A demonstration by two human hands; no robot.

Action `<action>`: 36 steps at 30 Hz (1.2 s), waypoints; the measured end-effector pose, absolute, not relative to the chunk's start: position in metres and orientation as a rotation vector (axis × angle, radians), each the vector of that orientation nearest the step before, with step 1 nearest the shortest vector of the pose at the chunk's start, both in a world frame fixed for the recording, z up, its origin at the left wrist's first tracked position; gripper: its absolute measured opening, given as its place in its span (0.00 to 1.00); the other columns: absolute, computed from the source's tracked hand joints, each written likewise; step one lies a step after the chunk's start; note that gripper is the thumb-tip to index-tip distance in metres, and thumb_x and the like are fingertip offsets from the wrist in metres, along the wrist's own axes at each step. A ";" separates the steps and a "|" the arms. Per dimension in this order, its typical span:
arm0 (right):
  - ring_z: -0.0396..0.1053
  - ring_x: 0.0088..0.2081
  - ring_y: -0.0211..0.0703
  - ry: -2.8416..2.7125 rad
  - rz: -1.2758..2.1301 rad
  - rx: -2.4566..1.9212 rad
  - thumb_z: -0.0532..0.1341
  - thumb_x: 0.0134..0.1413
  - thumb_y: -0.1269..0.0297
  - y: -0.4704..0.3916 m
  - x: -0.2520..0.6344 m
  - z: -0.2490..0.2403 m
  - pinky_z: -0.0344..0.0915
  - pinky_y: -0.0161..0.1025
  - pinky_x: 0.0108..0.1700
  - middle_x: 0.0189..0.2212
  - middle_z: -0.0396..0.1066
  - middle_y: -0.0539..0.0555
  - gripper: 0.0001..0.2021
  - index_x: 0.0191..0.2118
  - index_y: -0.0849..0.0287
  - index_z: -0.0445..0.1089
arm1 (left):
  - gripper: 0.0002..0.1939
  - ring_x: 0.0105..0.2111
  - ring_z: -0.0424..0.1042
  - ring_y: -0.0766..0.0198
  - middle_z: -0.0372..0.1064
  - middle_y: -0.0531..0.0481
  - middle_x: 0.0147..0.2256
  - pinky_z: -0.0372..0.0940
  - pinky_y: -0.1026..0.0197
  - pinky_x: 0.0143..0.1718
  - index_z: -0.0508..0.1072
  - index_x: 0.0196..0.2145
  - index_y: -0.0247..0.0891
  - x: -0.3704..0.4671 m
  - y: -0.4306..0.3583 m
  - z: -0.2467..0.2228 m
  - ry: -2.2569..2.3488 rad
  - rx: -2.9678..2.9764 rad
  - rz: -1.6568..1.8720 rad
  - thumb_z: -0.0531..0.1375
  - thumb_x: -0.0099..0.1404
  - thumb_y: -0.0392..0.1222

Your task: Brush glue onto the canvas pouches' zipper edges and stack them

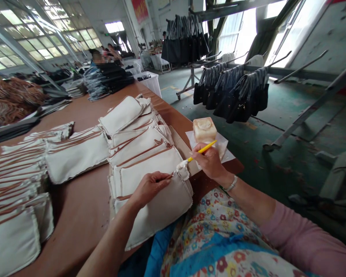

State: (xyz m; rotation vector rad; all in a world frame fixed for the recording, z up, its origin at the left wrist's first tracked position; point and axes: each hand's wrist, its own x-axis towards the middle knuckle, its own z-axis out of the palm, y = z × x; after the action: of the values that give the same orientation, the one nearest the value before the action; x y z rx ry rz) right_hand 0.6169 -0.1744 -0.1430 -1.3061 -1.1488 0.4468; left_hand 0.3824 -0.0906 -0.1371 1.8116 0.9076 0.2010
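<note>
Think of a clock with the top cream panel point(158, 215) in its middle. The biggest thing is the brown table point(83, 209), under all the cream work. Past it, at one o'clock, is a metal rack point(302, 73) with black bags point(256, 94) hung by their straps, maybe so they don't get squashed. At nine o'clock lie the side piles point(14, 238), spread like fallen cards, so each brown edge peeks out. The top panel itself lies on the near end of another spread pile, close to the person's lap, where both hands reach it easily. A white sheet point(228, 154) sits at one o'clock, perhaps to keep drips off the table. The left hand point(150, 188) has its thumb and fingers pinched together on the panel's top edge, probably so it won't slide. The right hand point(210, 161) is closed around a thin yellow tool point(202, 150), like a pencil, its low end pointing at eight o'clock. On the sheet is a crusty tub point(204, 131), just beyond the right hand, so it is quick to reach. Smallest is a white lump point(182, 165) where the tool meets the panel's corner; I can't tell if it is paste or bristles.
</note>
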 end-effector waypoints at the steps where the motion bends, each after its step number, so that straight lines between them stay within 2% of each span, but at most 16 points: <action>1: 0.61 0.25 0.40 -1.170 0.471 -1.291 0.62 0.56 0.63 -0.177 0.617 -0.141 0.57 0.37 0.29 0.21 0.65 0.48 0.09 0.27 0.58 0.68 | 0.20 0.39 0.73 0.57 0.76 0.46 0.39 0.65 0.60 0.41 0.82 0.44 0.38 0.383 -0.092 -0.136 0.906 1.852 0.210 0.62 0.63 0.54; 5: 0.61 0.25 0.40 -1.242 0.500 -1.321 0.63 0.54 0.64 -0.181 0.622 -0.141 0.57 0.37 0.29 0.21 0.66 0.49 0.08 0.26 0.58 0.69 | 0.17 0.32 0.71 0.63 0.71 0.50 0.31 0.62 0.64 0.33 0.82 0.43 0.41 0.384 -0.102 -0.135 0.881 2.059 0.270 0.60 0.67 0.53; 9: 0.58 0.22 0.38 -0.973 0.550 -1.269 0.65 0.52 0.62 -0.176 0.633 -0.146 0.55 0.35 0.24 0.18 0.62 0.47 0.08 0.26 0.57 0.69 | 0.14 0.30 0.69 0.67 0.66 0.52 0.29 0.60 0.66 0.31 0.81 0.45 0.46 0.380 -0.118 -0.131 0.812 2.264 0.337 0.58 0.70 0.50; 13: 0.47 0.14 0.31 -0.796 0.982 -1.060 0.69 0.47 0.60 -0.175 0.628 -0.142 0.42 0.32 0.16 0.12 0.52 0.41 0.12 0.25 0.57 0.65 | 0.11 0.30 0.68 0.67 0.66 0.51 0.30 0.60 0.66 0.31 0.81 0.42 0.44 0.375 -0.129 -0.125 0.794 2.409 0.385 0.60 0.69 0.49; 16: 0.43 0.13 0.28 -0.794 1.268 -0.930 0.70 0.45 0.61 -0.183 0.623 -0.130 0.38 0.30 0.15 0.11 0.51 0.39 0.13 0.24 0.58 0.65 | 0.10 0.30 0.69 0.67 0.67 0.51 0.30 0.61 0.66 0.31 0.81 0.39 0.44 0.372 -0.132 -0.122 0.815 2.427 0.431 0.60 0.69 0.47; 18: 0.43 0.13 0.27 -0.801 1.315 -0.886 0.69 0.45 0.64 -0.188 0.627 -0.122 0.38 0.29 0.15 0.11 0.51 0.39 0.11 0.24 0.59 0.66 | 0.10 0.30 0.69 0.67 0.67 0.51 0.30 0.62 0.66 0.31 0.81 0.39 0.44 0.371 -0.132 -0.121 0.816 2.418 0.450 0.60 0.69 0.46; 23: 0.44 0.13 0.27 -0.729 1.126 -0.880 0.69 0.45 0.67 -0.188 0.628 -0.117 0.40 0.29 0.16 0.12 0.52 0.40 0.11 0.23 0.58 0.64 | 0.09 0.28 0.69 0.68 0.67 0.52 0.29 0.61 0.66 0.30 0.81 0.39 0.43 0.370 -0.135 -0.119 0.819 2.405 0.502 0.61 0.68 0.45; 26: 0.46 0.13 0.28 -0.761 1.250 -0.880 0.69 0.46 0.66 -0.191 0.609 -0.117 0.40 0.30 0.16 0.12 0.54 0.41 0.11 0.24 0.59 0.65 | 0.08 0.29 0.70 0.68 0.68 0.52 0.29 0.62 0.67 0.31 0.81 0.38 0.43 0.362 -0.142 -0.113 0.914 2.419 0.525 0.61 0.69 0.44; 28: 0.44 0.13 0.28 -0.718 1.331 -0.824 0.69 0.47 0.66 -0.197 0.600 -0.116 0.41 0.30 0.16 0.11 0.51 0.40 0.10 0.25 0.59 0.66 | 0.09 0.29 0.71 0.68 0.68 0.52 0.30 0.62 0.67 0.31 0.81 0.37 0.43 0.348 -0.145 -0.104 1.027 2.452 0.544 0.60 0.69 0.44; 33: 0.47 0.14 0.29 -0.567 1.244 -0.854 0.69 0.49 0.67 -0.205 0.615 -0.125 0.43 0.29 0.17 0.12 0.53 0.43 0.07 0.29 0.59 0.70 | 0.12 0.27 0.70 0.68 0.69 0.52 0.29 0.60 0.67 0.28 0.80 0.37 0.42 0.285 -0.143 -0.058 1.410 2.618 0.693 0.59 0.69 0.49; 36: 0.47 0.15 0.29 -0.494 1.268 -0.918 0.70 0.50 0.66 -0.208 0.625 -0.142 0.44 0.29 0.17 0.12 0.53 0.44 0.09 0.27 0.59 0.69 | 0.13 0.26 0.69 0.68 0.69 0.52 0.28 0.58 0.65 0.28 0.80 0.36 0.42 0.244 -0.125 -0.019 1.623 2.778 0.775 0.60 0.68 0.52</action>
State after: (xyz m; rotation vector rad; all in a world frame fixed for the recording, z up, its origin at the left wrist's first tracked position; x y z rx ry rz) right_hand 0.6253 -0.2077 -0.1420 -0.9179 -0.4942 1.2677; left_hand 0.2435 -0.1253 -0.0190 2.7779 1.6228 0.7747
